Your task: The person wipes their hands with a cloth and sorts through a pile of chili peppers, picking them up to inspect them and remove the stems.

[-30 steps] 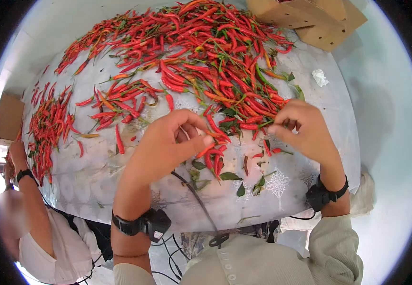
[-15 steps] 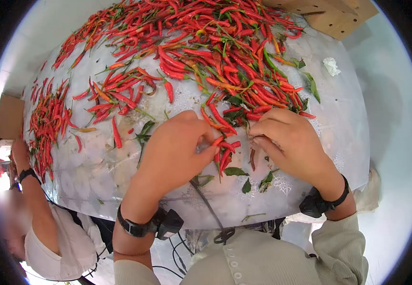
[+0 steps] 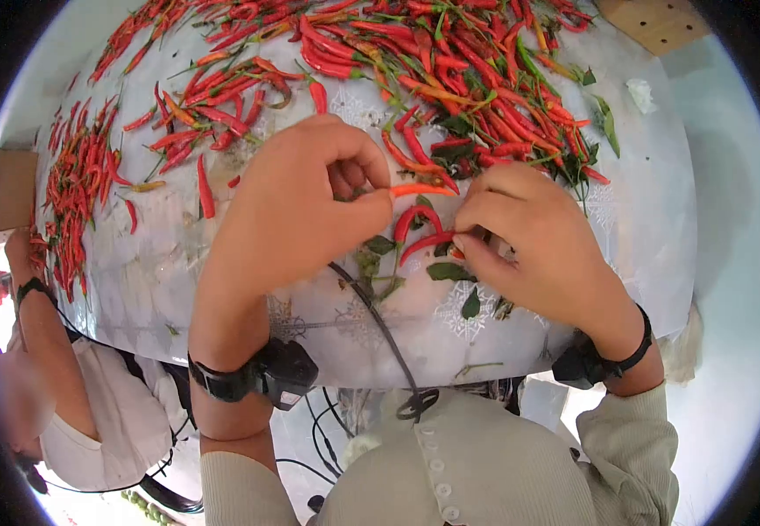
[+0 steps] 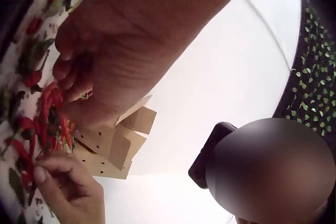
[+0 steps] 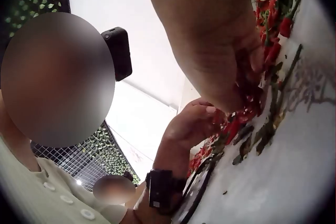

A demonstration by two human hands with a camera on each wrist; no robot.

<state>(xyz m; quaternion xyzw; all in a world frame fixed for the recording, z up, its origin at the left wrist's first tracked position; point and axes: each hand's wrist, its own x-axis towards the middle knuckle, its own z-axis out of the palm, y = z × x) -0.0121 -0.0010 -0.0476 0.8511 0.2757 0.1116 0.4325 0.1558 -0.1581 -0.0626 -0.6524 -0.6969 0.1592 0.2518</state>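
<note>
Head view: picking-through apparently underway, left hand (image 3: 310, 193) pinched an orange chili (image 3: 421, 189) near the pile (image 3: 525, 131), couldn't tell what right hand (image 3: 538, 241) held, next move likely called for gentle release.

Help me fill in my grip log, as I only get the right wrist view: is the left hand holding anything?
Observer: Yes. The head view shows the left hand pinching an orange chili, its free end pointing toward the right hand.
Operator: Good, noted. What else lies over on the right hand's side, out of my picture?
Observer: In the head view, a crumpled white scrap lies near the right edge of the table; I can't tell what it is made of.
</note>
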